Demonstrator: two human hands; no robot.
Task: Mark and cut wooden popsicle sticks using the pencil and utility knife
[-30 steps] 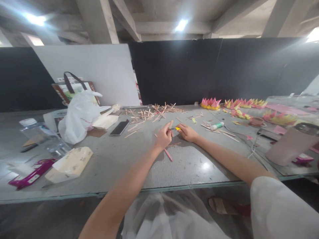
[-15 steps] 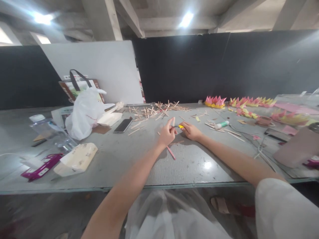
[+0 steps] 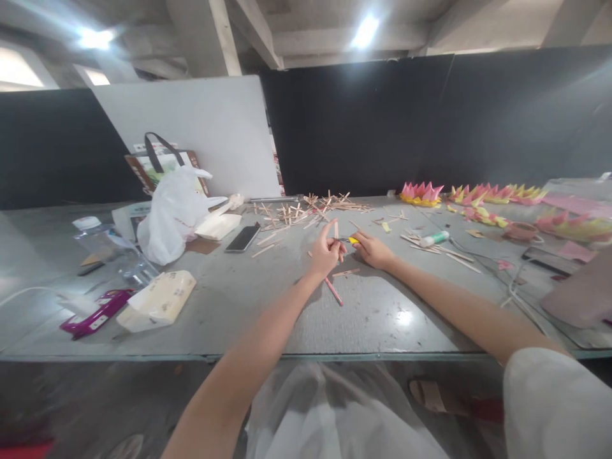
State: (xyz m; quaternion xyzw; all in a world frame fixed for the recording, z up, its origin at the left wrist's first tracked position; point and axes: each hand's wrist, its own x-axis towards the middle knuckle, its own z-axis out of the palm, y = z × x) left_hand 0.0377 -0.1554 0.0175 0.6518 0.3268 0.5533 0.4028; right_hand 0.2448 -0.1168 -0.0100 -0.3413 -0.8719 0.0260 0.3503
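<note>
My left hand is closed round a thin wooden stick, which stands up between its raised index finger and thumb. My right hand grips a yellow utility knife, most of it hidden in the fist. Its dark blade points left and meets the stick by the left fingertips; the exact contact is too small to make out. Below the left hand a red pencil lies on the table, with a loose wooden stick beside it.
Behind the hands lies a pile of wooden sticks. A phone, a tissue pack, a plastic bottle and a white plastic bag are at left. A glue stick and pink-yellow paper flowers are at right.
The whole view has shifted slightly, so things appear further right. Both hands keep their grips on the stick and the utility knife, close together.
</note>
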